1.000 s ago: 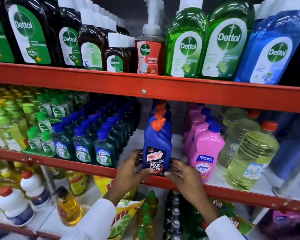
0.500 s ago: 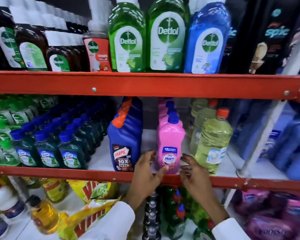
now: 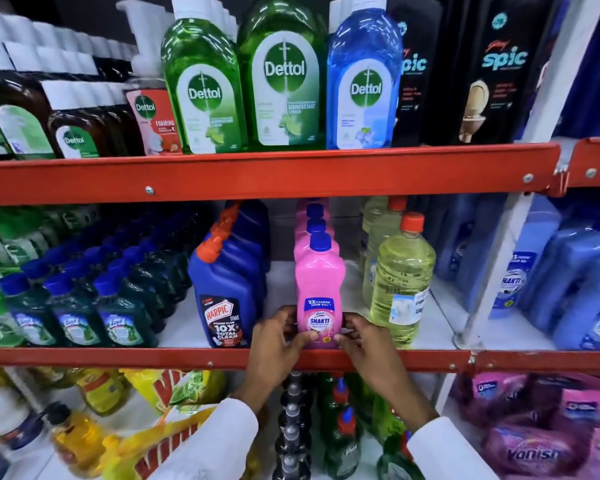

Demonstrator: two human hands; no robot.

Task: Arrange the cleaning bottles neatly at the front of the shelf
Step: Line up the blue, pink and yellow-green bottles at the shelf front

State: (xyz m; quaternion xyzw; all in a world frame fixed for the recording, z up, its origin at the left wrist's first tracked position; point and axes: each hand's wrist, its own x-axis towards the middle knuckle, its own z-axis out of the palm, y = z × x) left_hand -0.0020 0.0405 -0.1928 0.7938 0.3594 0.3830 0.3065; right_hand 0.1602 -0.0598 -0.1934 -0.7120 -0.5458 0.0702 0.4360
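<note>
A pink Shakti bottle (image 3: 320, 285) with a blue cap stands upright at the front edge of the middle shelf (image 3: 187, 358), heading a row of like pink bottles behind it. My left hand (image 3: 278, 337) grips its lower left side and my right hand (image 3: 362, 336) grips its lower right side, thumbs on the label. To its left a blue Harpic bottle (image 3: 227, 289) with an orange cap stands at the front. To the right is a pale yellow bottle (image 3: 402, 282) with an orange cap.
Dark green bottles with blue caps (image 3: 73, 306) fill the left of the middle shelf. Dettol bottles (image 3: 284, 81) line the upper shelf. Light blue jugs (image 3: 582, 282) stand beyond a white upright post (image 3: 492, 271). Pouches and bottles crowd the lower shelf.
Both hands left the blue Harpic bottle, moved right and closed around the base of the pink Shakti bottle. The view shifted right as well.
</note>
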